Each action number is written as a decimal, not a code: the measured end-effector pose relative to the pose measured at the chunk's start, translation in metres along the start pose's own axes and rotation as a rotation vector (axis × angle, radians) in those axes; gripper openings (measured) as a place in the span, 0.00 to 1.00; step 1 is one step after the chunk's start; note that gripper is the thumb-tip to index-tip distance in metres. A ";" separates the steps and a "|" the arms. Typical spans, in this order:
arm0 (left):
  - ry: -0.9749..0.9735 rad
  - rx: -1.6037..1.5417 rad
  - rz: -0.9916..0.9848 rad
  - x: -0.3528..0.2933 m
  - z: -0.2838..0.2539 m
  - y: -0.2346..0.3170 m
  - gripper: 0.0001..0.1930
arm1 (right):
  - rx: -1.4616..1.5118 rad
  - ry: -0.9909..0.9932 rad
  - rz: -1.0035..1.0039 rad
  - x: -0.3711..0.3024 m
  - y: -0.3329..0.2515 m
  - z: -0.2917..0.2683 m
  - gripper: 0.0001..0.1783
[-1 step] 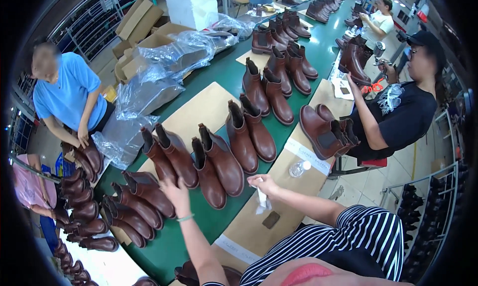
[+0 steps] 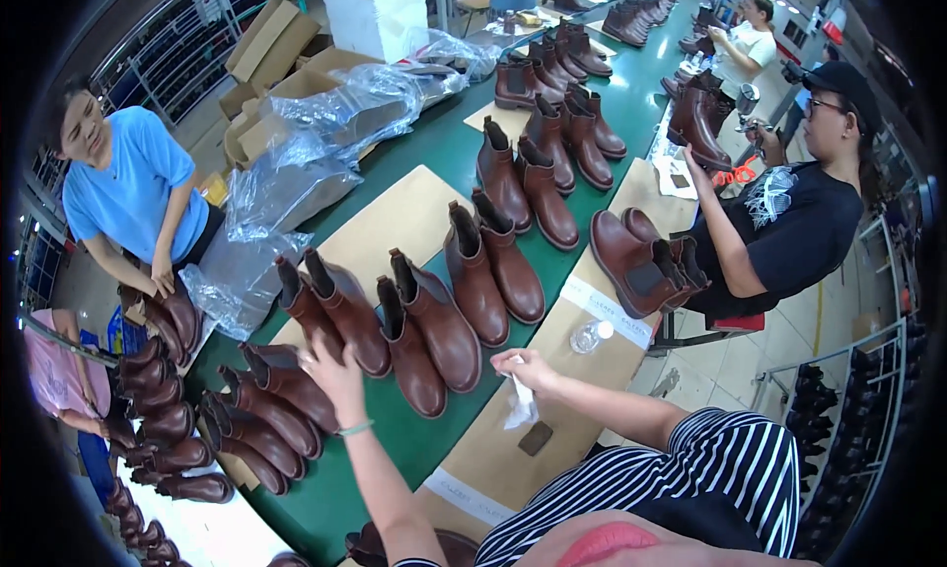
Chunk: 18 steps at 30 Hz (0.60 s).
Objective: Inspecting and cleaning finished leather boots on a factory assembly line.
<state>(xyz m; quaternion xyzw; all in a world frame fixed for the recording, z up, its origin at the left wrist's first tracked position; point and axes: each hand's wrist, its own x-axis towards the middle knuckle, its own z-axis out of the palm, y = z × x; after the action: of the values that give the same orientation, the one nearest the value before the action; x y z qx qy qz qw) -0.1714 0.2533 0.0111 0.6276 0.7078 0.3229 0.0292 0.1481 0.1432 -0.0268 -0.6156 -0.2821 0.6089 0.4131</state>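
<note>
My left hand (image 2: 335, 378), with a pale band at the wrist, reaches over the green table with its fingers apart. It is beside a brown ankle boot (image 2: 296, 384) on its left and the toe of another brown boot (image 2: 360, 335); whether it touches either is unclear. A white cloth (image 2: 522, 407) hangs from my right hand (image 2: 528, 368), pinched between the fingers. Just beyond that hand stands a pair of brown ankle boots (image 2: 444, 325). Under the cloth, a small dark brown pad (image 2: 536, 438) lies on a cardboard sheet (image 2: 483, 463).
A clear bottle (image 2: 589, 336) with a white cap stands right of my right hand. Rows of brown boots line the green table (image 2: 395, 458). At right a person in black (image 2: 789, 222) holds a boot and a spray gun (image 2: 750, 95). Across stands a person in blue (image 2: 143, 187).
My left hand has shifted slightly left, toward the boots on that side. My right hand still pinches the cloth, which hangs a little differently.
</note>
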 end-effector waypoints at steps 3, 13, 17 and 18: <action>-0.077 -0.077 0.172 0.069 -0.012 0.034 0.46 | 0.144 -0.119 0.141 -0.029 -0.027 -0.030 0.12; -0.331 0.184 0.160 0.130 0.030 -0.018 0.20 | 0.138 -0.205 0.072 -0.090 -0.030 -0.070 0.08; -0.089 0.091 0.237 0.126 0.033 -0.041 0.16 | -0.026 0.105 -0.347 -0.087 -0.032 -0.122 0.06; 0.033 0.069 0.231 0.128 0.027 -0.044 0.14 | -0.014 0.243 -0.423 -0.075 -0.027 -0.139 0.06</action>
<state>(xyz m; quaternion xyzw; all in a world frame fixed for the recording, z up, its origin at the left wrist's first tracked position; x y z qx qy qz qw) -0.2244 0.3805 0.0146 0.7002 0.6418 0.3099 -0.0418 0.2818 0.0700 0.0229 -0.6145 -0.3569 0.4285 0.5581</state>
